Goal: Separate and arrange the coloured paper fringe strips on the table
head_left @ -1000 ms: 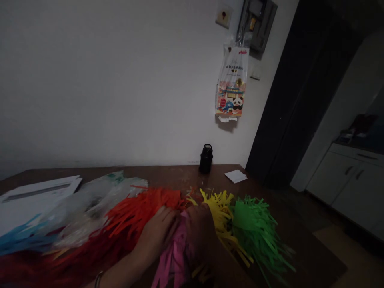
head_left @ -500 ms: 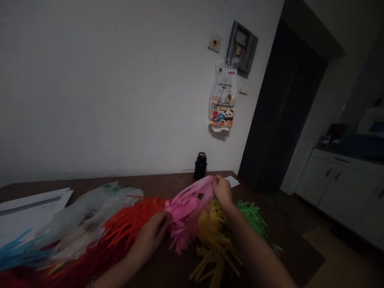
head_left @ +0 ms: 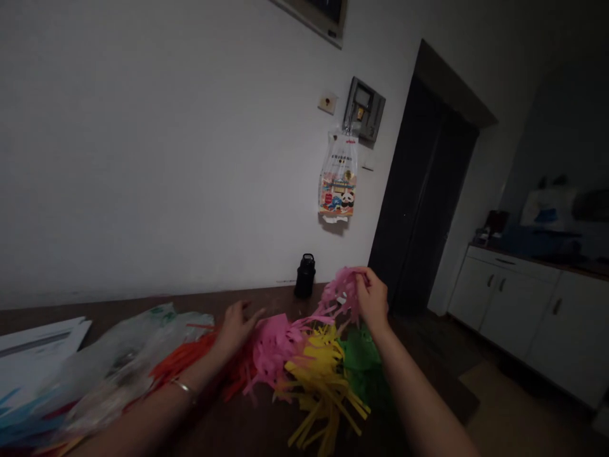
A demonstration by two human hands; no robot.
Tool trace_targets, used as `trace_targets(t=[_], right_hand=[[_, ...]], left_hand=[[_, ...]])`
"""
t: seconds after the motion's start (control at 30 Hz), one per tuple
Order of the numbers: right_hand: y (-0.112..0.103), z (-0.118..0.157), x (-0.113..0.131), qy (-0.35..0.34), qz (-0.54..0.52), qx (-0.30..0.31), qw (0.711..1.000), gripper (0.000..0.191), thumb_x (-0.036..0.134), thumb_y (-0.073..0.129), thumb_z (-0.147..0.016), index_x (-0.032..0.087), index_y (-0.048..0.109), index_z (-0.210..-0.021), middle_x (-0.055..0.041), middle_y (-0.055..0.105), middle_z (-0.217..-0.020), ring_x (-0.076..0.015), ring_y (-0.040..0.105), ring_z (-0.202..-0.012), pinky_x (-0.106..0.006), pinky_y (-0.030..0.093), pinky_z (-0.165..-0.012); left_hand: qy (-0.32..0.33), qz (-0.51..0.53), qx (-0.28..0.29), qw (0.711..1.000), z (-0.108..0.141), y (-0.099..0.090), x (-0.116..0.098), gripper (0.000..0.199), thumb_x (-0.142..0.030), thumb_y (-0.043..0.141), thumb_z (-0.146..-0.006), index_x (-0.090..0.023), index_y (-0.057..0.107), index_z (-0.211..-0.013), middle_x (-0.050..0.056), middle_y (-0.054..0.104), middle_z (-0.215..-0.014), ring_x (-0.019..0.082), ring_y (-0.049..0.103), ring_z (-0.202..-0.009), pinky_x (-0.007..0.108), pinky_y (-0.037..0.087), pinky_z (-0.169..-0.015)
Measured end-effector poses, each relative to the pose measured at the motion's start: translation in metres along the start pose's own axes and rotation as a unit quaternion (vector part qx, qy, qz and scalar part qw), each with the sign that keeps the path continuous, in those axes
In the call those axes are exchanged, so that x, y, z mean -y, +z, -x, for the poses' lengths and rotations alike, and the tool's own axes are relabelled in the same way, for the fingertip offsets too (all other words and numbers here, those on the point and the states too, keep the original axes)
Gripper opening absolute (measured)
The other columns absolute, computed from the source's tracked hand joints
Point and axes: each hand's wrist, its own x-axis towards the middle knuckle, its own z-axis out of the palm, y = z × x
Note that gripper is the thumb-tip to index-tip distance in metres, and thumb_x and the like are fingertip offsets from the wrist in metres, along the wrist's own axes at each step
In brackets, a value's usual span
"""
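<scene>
Pink fringed paper (head_left: pixel 280 339) stretches in a slack strip over the table. My right hand (head_left: pixel 373 301) is closed on its raised right end, and slits show in the lifted part. At the left end of the pink paper is my left hand (head_left: pixel 238 327), its fingers apart and nothing held in them. Beneath the pink strip lies a bunch of yellow paper fringe (head_left: pixel 323 374). Green fringe (head_left: pixel 361 355) is partly hidden by my right forearm. Orange-red fringe (head_left: pixel 183 358) spreads under and beside my left hand.
On the left of the dark table (head_left: pixel 266 419) are a crumpled clear plastic bag (head_left: pixel 128 346), white sheets (head_left: pixel 40 346) and blue strips (head_left: pixel 23 419). A black bottle (head_left: pixel 305 277) stands by the wall. Beyond to the right are a dark doorway (head_left: pixel 413 203) and a white cabinet (head_left: pixel 518 292).
My left hand has let go of the pink paper and opened, moving slightly left and up. My right hand has drawn its end to the right. The camera view has tilted and shifted.
</scene>
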Motion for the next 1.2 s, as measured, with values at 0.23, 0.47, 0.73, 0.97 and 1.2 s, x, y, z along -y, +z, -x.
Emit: trace_targets(t=[0.23, 0.47, 0.73, 0.97, 1.2], right_hand=[[-0.004, 0.063, 0.090, -0.163, -0.063, 0.162, 0.971, 0.027, 0.011, 0.049, -0.085, 0.021, 0.072, -0.097, -0.0072, 0.065, -0.099, -0.0209, 0.059, -0.095, -0.035, 0.046, -0.087], [-0.013, 0.109, 0.128, -0.182, -0.061, 0.167, 0.967, 0.018, 0.020, 0.051, -0.094, 0.022, 0.068, -0.100, -0.0035, 0.066, -0.091, -0.0190, 0.058, -0.085, -0.032, 0.042, -0.078], [0.016, 0.146, 0.140, -0.185, 0.062, 0.277, 0.941, 0.018, 0.017, 0.057, -0.087, 0.022, 0.064, -0.071, 0.0018, 0.069, -0.070, -0.0166, 0.060, -0.069, -0.032, 0.038, -0.079], [0.019, 0.153, 0.159, -0.232, 0.167, 0.224, 0.932, 0.013, 0.017, 0.066, -0.083, 0.019, 0.061, -0.070, -0.0001, 0.067, -0.069, -0.0188, 0.058, -0.068, -0.037, 0.036, -0.084], [0.034, 0.174, 0.184, -0.360, 0.195, 0.174, 0.896, 0.021, 0.011, 0.054, -0.089, 0.019, 0.057, -0.070, -0.0008, 0.058, -0.066, -0.0184, 0.048, -0.064, -0.050, 0.033, -0.099]], left_hand=[[0.240, 0.027, 0.124, 0.962, 0.066, -0.043, -0.112, 0.070, -0.037, 0.073, -0.072, -0.026, 0.045, -0.135, 0.008, 0.055, -0.138, 0.028, 0.049, -0.125, 0.045, 0.038, -0.107], [0.178, -0.021, 0.191, 0.965, 0.114, -0.097, -0.114, 0.019, -0.019, 0.053, -0.079, -0.022, 0.068, -0.090, 0.005, 0.073, -0.089, 0.025, 0.065, -0.087, 0.037, 0.047, -0.079], [0.107, 0.002, 0.211, 0.972, 0.154, -0.137, -0.099, 0.020, -0.037, 0.050, -0.085, -0.022, 0.053, -0.073, -0.002, 0.059, -0.074, 0.018, 0.058, -0.071, 0.026, 0.044, -0.065], [0.079, -0.031, 0.248, 0.965, 0.177, -0.184, -0.058, 0.001, -0.022, 0.058, -0.073, -0.021, 0.059, -0.072, -0.004, 0.062, -0.076, 0.017, 0.060, -0.075, 0.024, 0.047, -0.067], [0.026, -0.043, 0.236, 0.970, 0.192, -0.211, -0.059, 0.078, -0.019, 0.071, -0.062, -0.021, 0.047, -0.137, 0.014, 0.040, -0.153, 0.035, 0.034, -0.141, 0.056, 0.029, -0.114]])
